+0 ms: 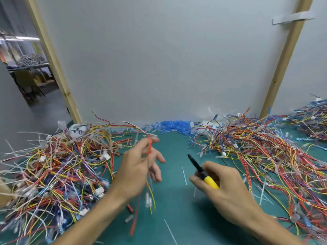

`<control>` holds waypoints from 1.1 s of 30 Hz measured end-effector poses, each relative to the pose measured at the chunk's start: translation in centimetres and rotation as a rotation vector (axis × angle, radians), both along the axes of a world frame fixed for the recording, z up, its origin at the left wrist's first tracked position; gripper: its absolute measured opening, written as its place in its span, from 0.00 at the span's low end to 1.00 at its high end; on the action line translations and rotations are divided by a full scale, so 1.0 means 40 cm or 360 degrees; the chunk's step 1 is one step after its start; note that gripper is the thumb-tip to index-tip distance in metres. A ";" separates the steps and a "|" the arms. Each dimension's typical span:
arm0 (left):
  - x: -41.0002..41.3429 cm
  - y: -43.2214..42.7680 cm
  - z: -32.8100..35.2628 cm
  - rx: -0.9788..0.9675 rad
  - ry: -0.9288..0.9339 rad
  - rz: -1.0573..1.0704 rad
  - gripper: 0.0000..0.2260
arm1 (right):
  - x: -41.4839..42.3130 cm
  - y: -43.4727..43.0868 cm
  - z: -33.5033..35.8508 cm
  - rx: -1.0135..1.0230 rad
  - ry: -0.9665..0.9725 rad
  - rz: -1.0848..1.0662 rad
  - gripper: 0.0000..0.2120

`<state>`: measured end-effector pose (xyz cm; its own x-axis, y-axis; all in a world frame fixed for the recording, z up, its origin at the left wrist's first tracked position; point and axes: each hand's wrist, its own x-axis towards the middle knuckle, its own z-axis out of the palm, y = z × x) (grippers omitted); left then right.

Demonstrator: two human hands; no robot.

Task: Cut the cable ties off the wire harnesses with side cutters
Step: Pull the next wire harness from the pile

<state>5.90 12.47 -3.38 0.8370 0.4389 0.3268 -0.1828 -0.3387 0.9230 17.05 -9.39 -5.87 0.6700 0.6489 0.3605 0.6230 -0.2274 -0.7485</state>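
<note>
Left hand (139, 165) pinches red/yellow harness (150, 147) over desk (177, 200), other fingers loose. Right hand (223, 184) wrapped round yellow-handled cutters (200, 167), tip pointing up-left.

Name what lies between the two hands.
Head view: between the left hand gripping a wire harness and the right hand gripping the side cutters, green mat bearing one loose white cable tie.

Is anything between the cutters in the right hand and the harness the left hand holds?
Nothing visible. The side cutters in the right hand point toward the harness gripped by the left hand; only green mat with a loose tie lies between.
</note>
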 end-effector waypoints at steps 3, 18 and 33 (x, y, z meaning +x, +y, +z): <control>-0.025 -0.089 -0.010 0.0084 0.0175 -0.0274 0.07 | -0.011 0.009 0.015 0.0354 0.0570 0.0231 0.18; -0.035 0.056 0.033 0.0276 0.0175 0.0134 0.17 | 0.049 0.012 0.039 0.1083 0.1483 -0.0081 0.02; -0.027 0.206 -0.017 0.1826 0.0982 0.0703 0.20 | 0.111 -0.072 0.133 0.1935 0.1267 -0.0226 0.15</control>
